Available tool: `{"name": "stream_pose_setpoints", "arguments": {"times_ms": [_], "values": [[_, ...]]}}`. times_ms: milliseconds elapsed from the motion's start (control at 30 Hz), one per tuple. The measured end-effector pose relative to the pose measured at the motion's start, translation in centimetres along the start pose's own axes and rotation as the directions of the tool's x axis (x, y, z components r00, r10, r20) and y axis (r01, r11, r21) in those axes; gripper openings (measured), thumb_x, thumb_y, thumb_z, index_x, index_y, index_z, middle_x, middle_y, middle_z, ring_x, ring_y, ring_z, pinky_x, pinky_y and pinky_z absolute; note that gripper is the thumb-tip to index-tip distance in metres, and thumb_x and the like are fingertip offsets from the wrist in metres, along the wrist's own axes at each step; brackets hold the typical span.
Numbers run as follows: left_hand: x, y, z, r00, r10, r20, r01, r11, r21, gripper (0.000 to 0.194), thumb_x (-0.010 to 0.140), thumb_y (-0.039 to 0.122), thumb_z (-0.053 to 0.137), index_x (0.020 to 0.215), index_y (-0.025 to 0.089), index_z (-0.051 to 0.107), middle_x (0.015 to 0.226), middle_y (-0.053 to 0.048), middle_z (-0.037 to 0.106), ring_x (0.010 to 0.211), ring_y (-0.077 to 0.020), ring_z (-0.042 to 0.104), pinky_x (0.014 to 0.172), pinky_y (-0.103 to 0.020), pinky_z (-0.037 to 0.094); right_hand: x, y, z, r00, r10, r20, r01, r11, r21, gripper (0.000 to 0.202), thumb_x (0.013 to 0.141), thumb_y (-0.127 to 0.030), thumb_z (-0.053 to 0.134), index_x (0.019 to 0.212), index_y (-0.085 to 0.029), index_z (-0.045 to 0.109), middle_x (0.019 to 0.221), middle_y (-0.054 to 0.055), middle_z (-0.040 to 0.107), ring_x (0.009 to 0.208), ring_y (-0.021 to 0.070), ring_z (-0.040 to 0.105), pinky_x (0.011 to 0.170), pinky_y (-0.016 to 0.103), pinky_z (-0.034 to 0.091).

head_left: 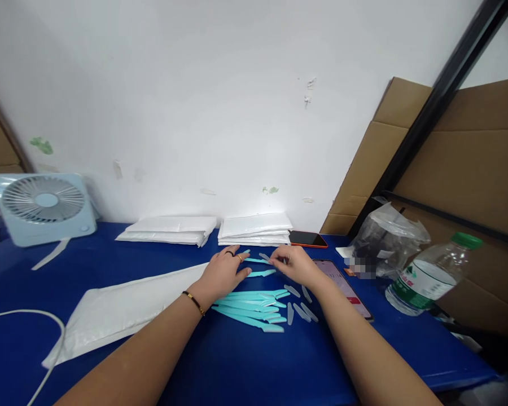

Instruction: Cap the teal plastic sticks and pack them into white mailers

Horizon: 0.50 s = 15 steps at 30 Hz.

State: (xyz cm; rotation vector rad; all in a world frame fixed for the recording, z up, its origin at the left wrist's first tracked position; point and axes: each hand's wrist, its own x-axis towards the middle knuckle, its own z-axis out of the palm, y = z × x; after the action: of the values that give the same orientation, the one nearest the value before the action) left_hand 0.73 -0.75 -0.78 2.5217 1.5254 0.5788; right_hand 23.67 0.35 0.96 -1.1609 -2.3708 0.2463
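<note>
Several turquoise eyebrow razors (249,310) lie fanned out on the blue table, handles to the left and blades to the right. My left hand (224,273) rests flat above them, fingers stretched and thumb apart, over the handle ends of a few more razors. One of these, an upper razor (257,260), runs from the left fingers to my right hand (296,264). My right thumb and forefinger pinch its blade end; the exact contact is small. Another razor (262,273) lies just below. Loose clear blade caps (301,312) are scattered beside the blades.
A white padded mailer (122,310) lies left, under my left forearm. Mailer stacks (254,226) stand by the wall, near an orange-edged phone (308,239). Another phone (342,287), a water bottle (427,276) and a plastic bag (385,239) are right; a fan (44,208) and cable (53,317) left.
</note>
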Motion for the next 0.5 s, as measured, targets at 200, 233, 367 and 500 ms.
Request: {"name": "stream_pose_setpoints", "arguments": {"times_ms": [200,233,367,500], "values": [[0.5,-0.4,0.6,0.987,0.115,0.109,-0.114,0.993,-0.015,0.033,0.085,0.034,0.047,0.115,0.028,0.060,0.122,-0.004,0.057,0.111,-0.0224,0.049,0.091,-0.032,0.039,2.0,2.0,2.1,0.999,0.026,0.032,-0.019,0.979,-0.203,0.021,0.081,-0.020,0.052,0.092,-0.021,0.070,0.092,0.006,0.069,0.090,0.0201,0.056,0.081,0.029,0.040],[0.7,-0.4,0.6,0.985,0.133,0.110,-0.132,0.991,-0.018,0.031,0.085,0.031,0.047,0.112,0.028,0.062,0.118,-0.004,0.060,0.108,-0.0217,0.051,0.089,-0.031,0.039,2.1,2.2,2.3,0.997,0.051,0.056,-0.036,0.970,-0.239,0.021,0.079,-0.018,0.053,0.090,-0.020,0.070,0.089,0.006,0.069,0.088,0.0200,0.057,0.080,0.028,0.041],[0.6,-0.1,0.6,0.980,0.182,0.085,-0.180,0.983,-0.027,0.029,0.083,0.023,0.049,0.107,0.026,0.065,0.108,-0.003,0.063,0.100,-0.0201,0.053,0.087,-0.029,0.041,1.8,2.6,2.3,0.989,0.147,0.017,-0.133,0.931,-0.339,0.022,0.071,-0.009,0.053,0.083,-0.019,0.069,0.083,0.006,0.067,0.081,0.0188,0.057,0.074,0.026,0.041],[-0.2,1.0,-0.6,0.988,0.155,0.031,-0.151,0.983,-0.104,0.026,0.078,0.032,0.056,0.103,0.027,0.063,0.107,-0.002,0.060,0.096,-0.0188,0.054,0.080,-0.026,0.042,1.4,2.7,2.0,0.989,0.133,-0.058,-0.143,0.959,-0.244,0.015,0.067,-0.011,0.055,0.077,-0.017,0.063,0.080,0.005,0.063,0.078,0.0168,0.055,0.070,0.024,0.040]]}}
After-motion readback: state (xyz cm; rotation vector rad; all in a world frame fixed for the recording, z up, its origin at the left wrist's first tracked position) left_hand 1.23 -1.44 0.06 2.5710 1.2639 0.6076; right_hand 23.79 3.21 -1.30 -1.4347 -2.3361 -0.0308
